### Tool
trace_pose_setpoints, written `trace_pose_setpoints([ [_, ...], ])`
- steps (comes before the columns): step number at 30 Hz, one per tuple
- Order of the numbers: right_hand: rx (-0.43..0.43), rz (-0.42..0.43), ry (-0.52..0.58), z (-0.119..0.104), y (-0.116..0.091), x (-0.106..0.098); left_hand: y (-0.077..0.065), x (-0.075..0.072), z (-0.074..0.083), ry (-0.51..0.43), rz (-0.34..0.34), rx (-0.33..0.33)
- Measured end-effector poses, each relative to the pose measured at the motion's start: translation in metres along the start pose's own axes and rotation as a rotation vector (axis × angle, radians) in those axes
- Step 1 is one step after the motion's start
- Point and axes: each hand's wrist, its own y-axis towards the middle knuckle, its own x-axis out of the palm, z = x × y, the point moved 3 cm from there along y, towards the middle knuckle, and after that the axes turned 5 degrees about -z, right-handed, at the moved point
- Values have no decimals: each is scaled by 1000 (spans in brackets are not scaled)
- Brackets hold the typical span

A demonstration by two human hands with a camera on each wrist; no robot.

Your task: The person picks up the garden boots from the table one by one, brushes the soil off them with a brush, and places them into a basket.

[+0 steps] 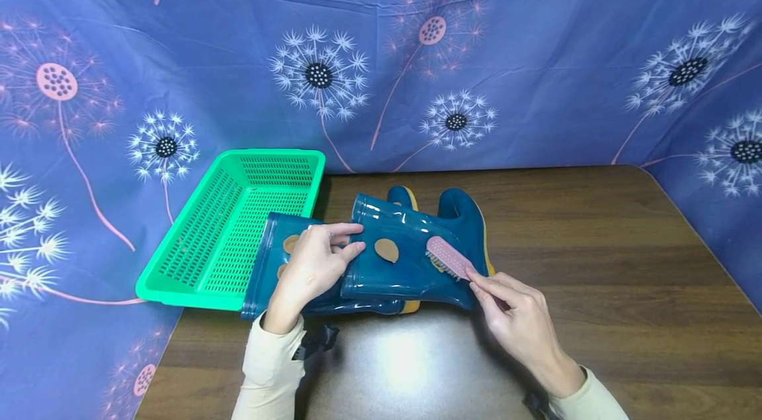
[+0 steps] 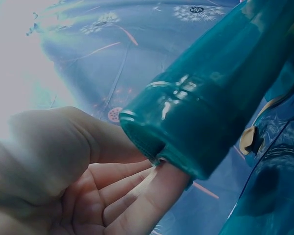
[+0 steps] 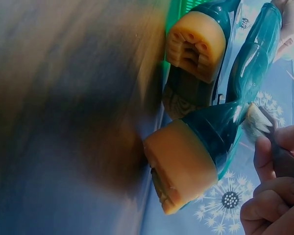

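Two shiny blue rubber boots lie on their sides, the upper boot partly over the lower boot. Tan oval patches mark their shafts. My left hand pinches the upper boot's top rim; the left wrist view shows the thumb on one side of the boot shaft and a finger at its opening. With my right hand I grip the handle of a pink brush, its bristles down against the boot near the ankle. In the right wrist view the brush meets the boot above its tan heel.
A green plastic basket with slotted walls stands at the left, behind the lower boot. Everything rests on a dark wooden table. A blue dandelion-print cloth hangs behind the table.
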Motion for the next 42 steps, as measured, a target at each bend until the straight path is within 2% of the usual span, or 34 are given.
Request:
trace_pose_setpoints([
  [7, -5, 6, 3, 1, 1, -3, -1, -2, -1, 4, -2, -16],
  [15, -25, 60, -21, 4, 2, -10, -3, -3, -2, 15, 4, -21],
  [31, 5, 111, -21, 3, 2, -14, -4, -6, 1, 67, 14, -27],
  [35, -28, 119, 7, 1, 2, -12, -4, -5, 1, 74, 15, -28],
  [39, -62, 103, 36, -2, 1, -9, -5, -5, 2, 76, 16, -28],
  [42, -45, 49, 42, -4, 0, -6, -6, -4, 3, 70, 17, -23],
])
